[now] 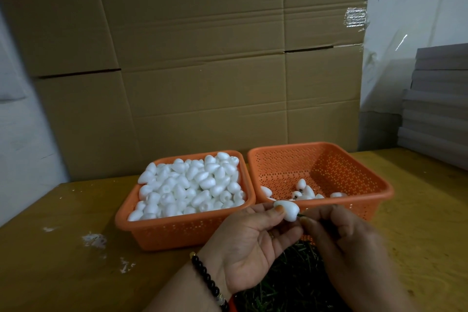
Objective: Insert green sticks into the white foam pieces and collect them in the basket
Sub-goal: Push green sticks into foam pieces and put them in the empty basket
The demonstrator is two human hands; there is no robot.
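My left hand (248,243) pinches a white foam piece (288,210) between thumb and fingers, just in front of the right basket. My right hand (342,238) pinches a thin green stick (300,215) whose tip meets the foam piece's right end. The left orange basket (177,230) is heaped with plain white foam pieces (192,187). The right orange basket (364,200) holds several foam pieces with sticks (304,192) near its front wall. A dark pile of green sticks (296,276) lies on the table under my hands.
The baskets stand side by side on a yellow-brown wooden table (63,248) with white foam crumbs (93,239) at the left. A wall of cardboard boxes (190,71) stands close behind. Grey stacked boards (435,104) sit at the right.
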